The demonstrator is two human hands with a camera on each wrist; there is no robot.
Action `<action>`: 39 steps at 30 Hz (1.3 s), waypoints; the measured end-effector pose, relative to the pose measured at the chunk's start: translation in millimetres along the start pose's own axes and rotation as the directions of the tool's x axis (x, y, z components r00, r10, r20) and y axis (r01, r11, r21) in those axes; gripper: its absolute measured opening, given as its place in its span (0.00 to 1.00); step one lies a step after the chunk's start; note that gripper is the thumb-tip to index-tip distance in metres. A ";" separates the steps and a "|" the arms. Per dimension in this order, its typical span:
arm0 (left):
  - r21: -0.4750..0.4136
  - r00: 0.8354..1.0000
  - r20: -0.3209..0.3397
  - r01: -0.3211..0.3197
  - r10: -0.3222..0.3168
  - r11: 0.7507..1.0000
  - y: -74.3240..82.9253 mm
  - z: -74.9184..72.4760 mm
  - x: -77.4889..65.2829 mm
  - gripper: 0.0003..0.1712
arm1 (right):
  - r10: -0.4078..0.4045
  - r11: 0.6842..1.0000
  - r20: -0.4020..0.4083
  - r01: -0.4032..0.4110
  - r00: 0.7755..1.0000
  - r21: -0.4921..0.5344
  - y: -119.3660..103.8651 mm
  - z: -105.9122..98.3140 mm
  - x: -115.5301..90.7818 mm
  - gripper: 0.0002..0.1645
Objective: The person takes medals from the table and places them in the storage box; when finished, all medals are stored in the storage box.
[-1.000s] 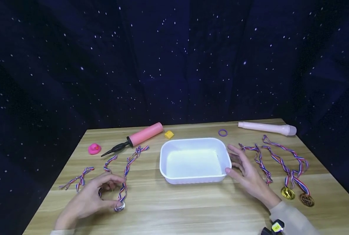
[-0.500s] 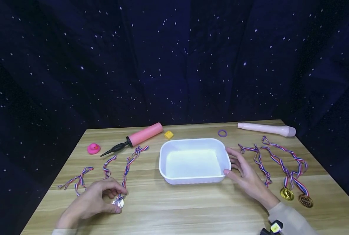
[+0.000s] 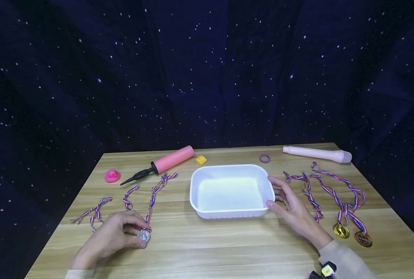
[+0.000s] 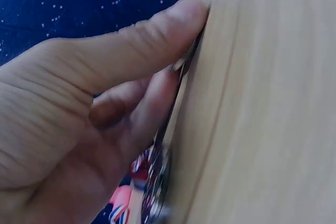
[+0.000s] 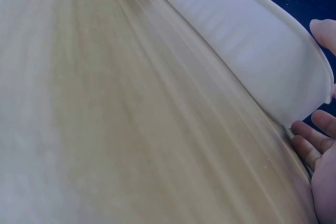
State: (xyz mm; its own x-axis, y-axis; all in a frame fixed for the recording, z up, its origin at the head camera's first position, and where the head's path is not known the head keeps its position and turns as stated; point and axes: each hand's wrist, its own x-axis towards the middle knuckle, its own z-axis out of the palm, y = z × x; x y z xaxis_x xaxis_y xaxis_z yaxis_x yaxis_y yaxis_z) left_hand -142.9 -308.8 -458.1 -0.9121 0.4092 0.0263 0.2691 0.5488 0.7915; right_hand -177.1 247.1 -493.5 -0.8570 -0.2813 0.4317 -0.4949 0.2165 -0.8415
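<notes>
My left hand (image 3: 114, 236) is low over the table at the left, its thumb and forefinger pinching the edge of a silver medal (image 3: 144, 236). The medal's red, white and blue ribbon (image 3: 153, 195) stretches away behind it. Two more such ribbons (image 3: 96, 212) run toward the hand, their near ends hidden by it. In the left wrist view a blurred metallic disc (image 4: 156, 184) lies under the palm. At the right end of a white plastic tub (image 3: 228, 214), my right hand (image 3: 294, 211) rests with thumb and fingers spread against the rim and wall.
Behind lie a pink rubber duck (image 3: 112, 176), a pink hand pump (image 3: 173, 159), a yellow block (image 3: 200, 159), a purple ring (image 3: 264, 158) and a pale pink flashlight-like stick (image 3: 313, 152). At right are a gold medal (image 3: 341, 230), a bronze medal (image 3: 363, 238) and ribbons. A dark starry curtain (image 3: 207, 77) hangs behind.
The left hand has closed its thumb and forefinger on the silver medal, which has shifted slightly away from the front edge. The right hand and the tub have stayed in place.
</notes>
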 end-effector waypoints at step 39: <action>-0.195 0.915 -0.392 0.019 -0.096 0.981 46.4 12.6 19.2 0.19 | 0.052 0.997 -0.008 -0.052 0.999 -0.057 -1.9 -0.2 0.5 0.42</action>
State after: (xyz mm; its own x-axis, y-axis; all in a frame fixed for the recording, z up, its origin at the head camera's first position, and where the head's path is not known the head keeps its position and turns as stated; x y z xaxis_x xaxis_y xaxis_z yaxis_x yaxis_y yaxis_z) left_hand -144.1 -266.4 -428.5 -0.9816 0.0356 0.1877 0.1859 0.4043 0.8956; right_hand -176.6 246.7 -491.6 -0.8827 -0.2624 0.3899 -0.4569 0.2840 -0.8430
